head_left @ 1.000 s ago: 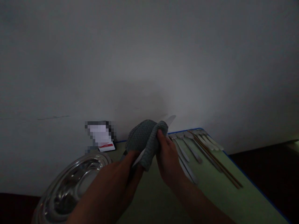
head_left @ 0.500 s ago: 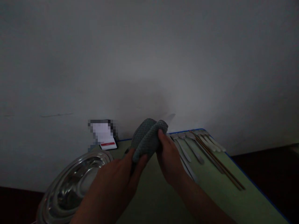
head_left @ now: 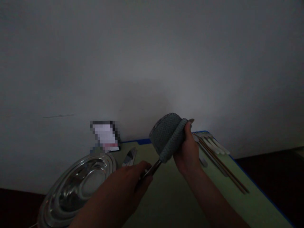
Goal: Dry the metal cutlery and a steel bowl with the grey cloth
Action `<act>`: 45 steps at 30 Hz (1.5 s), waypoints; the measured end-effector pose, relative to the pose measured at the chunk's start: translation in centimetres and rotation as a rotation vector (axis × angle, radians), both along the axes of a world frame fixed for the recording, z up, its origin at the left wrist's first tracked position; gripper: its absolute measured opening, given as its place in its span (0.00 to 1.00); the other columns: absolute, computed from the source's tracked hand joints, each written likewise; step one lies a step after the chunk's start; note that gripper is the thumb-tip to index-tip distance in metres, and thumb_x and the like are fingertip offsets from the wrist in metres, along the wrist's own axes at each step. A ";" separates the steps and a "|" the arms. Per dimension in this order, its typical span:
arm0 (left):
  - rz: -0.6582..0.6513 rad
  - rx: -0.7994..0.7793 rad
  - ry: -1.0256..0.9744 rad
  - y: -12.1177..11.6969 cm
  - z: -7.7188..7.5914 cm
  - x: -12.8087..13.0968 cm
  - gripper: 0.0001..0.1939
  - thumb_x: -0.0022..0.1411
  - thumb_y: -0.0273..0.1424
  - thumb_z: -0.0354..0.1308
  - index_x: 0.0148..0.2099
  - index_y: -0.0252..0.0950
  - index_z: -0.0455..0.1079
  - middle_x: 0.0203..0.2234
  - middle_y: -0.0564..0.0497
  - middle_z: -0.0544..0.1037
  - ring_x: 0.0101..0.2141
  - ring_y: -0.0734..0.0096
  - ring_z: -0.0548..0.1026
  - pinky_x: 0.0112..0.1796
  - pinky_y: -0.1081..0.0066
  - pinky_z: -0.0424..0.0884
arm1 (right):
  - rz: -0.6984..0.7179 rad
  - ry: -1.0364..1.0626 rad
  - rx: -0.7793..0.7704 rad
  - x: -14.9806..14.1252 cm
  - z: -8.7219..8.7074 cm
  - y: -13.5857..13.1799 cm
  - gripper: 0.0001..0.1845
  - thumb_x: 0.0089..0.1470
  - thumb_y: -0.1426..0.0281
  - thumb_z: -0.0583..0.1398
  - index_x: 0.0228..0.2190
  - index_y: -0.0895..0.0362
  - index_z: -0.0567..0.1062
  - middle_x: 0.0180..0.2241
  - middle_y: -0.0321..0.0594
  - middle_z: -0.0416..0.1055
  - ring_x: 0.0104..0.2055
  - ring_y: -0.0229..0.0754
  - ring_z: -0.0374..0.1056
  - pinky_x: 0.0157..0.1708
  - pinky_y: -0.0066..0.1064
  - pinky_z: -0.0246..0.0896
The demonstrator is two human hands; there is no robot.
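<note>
Cloth now farther right, around utensil

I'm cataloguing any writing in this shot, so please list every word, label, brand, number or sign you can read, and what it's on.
None can be read.
Lit screen at the back left: blocked out by coarse pixels; any text there is unreadable.
Grey cloth and the utensil inside it: no lettering visible.
Metal basin and brown chopsticks: no markings can be made out in the dim light.
</note>
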State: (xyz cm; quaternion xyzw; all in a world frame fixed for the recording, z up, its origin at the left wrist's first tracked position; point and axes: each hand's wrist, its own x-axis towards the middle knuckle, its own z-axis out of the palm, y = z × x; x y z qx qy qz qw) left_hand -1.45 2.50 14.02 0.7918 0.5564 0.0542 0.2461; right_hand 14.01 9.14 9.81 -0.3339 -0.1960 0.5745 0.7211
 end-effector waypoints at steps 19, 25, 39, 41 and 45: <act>-0.039 -0.064 -0.056 -0.4 -0.5 -0.4 0.08 0.56 0.31 0.54 0.39 0.45 0.67 0.28 0.57 0.75 0.28 0.70 0.73 0.32 0.73 0.66 | 0.059 0.025 -0.085 -1.4 -1.1 -0.6 0.31 0.47 0.46 0.55 0.42 0.58 0.73 0.43 0.47 0.74 0.46 0.48 0.69 0.43 0.39 0.65; -0.030 -0.097 -0.009 -0.7 -0.5 -0.6 0.06 0.56 0.29 0.51 0.37 0.43 0.67 0.27 0.57 0.75 0.27 0.72 0.72 0.30 0.74 0.63 | 0.031 -0.011 -0.082 -0.7 -1.1 -0.1 0.31 0.48 0.45 0.53 0.42 0.56 0.73 0.42 0.47 0.74 0.43 0.48 0.71 0.40 0.40 0.67; 0.157 -0.110 0.043 0.0 -0.2 -3.3 0.10 0.54 0.28 0.48 0.40 0.39 0.66 0.33 0.51 0.78 0.33 0.66 0.76 0.33 0.70 0.66 | 0.071 -0.063 -0.013 -0.7 -0.7 0.0 0.21 0.47 0.52 0.60 0.36 0.55 0.77 0.42 0.43 0.75 0.49 0.45 0.67 0.48 0.39 0.61; 0.164 -0.110 0.020 0.1 -0.6 -3.5 0.13 0.54 0.27 0.48 0.42 0.39 0.65 0.34 0.50 0.78 0.34 0.65 0.76 0.33 0.69 0.67 | 0.120 -0.150 0.015 -1.0 -1.0 -0.2 0.21 0.46 0.54 0.61 0.36 0.56 0.77 0.40 0.43 0.76 0.48 0.45 0.67 0.49 0.39 0.59; 0.132 -0.065 -0.019 0.3 -1.5 -3.6 0.14 0.56 0.28 0.48 0.44 0.39 0.68 0.35 0.49 0.79 0.36 0.63 0.77 0.35 0.68 0.68 | 0.229 -0.380 0.045 -1.8 -1.9 -0.7 0.22 0.45 0.55 0.62 0.38 0.57 0.77 0.39 0.43 0.76 0.43 0.46 0.68 0.48 0.41 0.58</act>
